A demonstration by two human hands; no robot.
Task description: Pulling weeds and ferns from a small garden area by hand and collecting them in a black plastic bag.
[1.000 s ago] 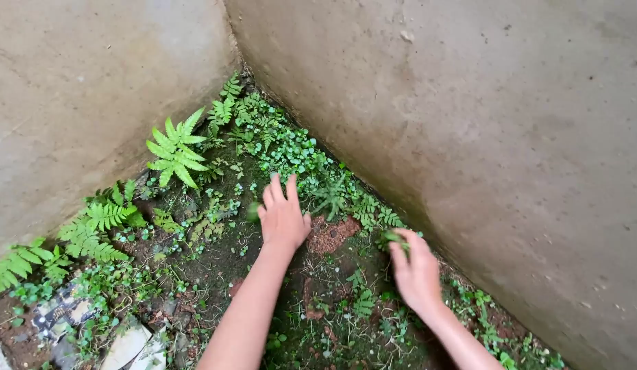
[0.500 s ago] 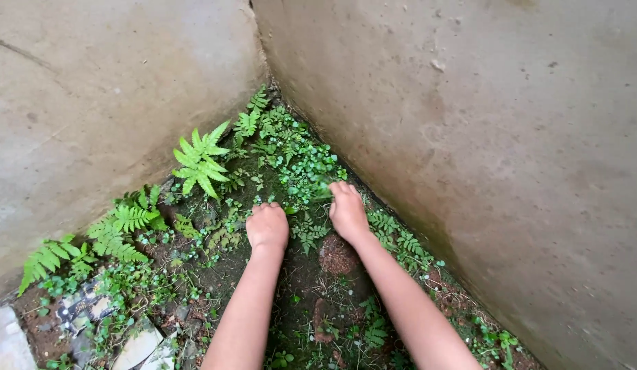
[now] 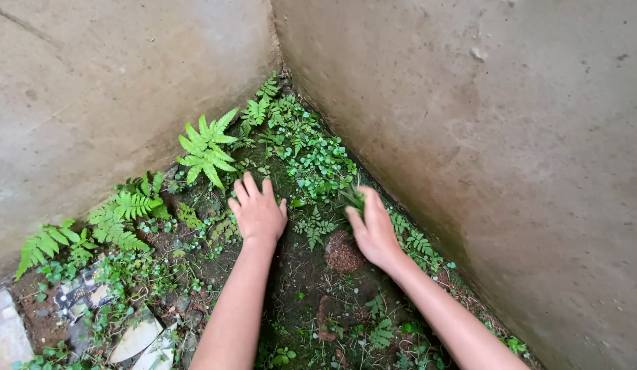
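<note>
Since half a second ago: left hand (image 3: 258, 211) unclenched, fingers spread flat on mossy soil (image 3: 291, 274); right hand (image 3: 373, 229) drawn back, pinching fern sprig (image 3: 354, 197) at its fingertips; risk judged: stem snapping, roots left under round-leaved weeds (image 3: 318, 161) ahead.

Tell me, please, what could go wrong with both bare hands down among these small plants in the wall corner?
The right hand grips a green tuft beside the rough concrete wall; a hard tug might scrape knuckles. The left hand presses flat on damp soil, where hidden debris like the broken pieces could cut.
</note>
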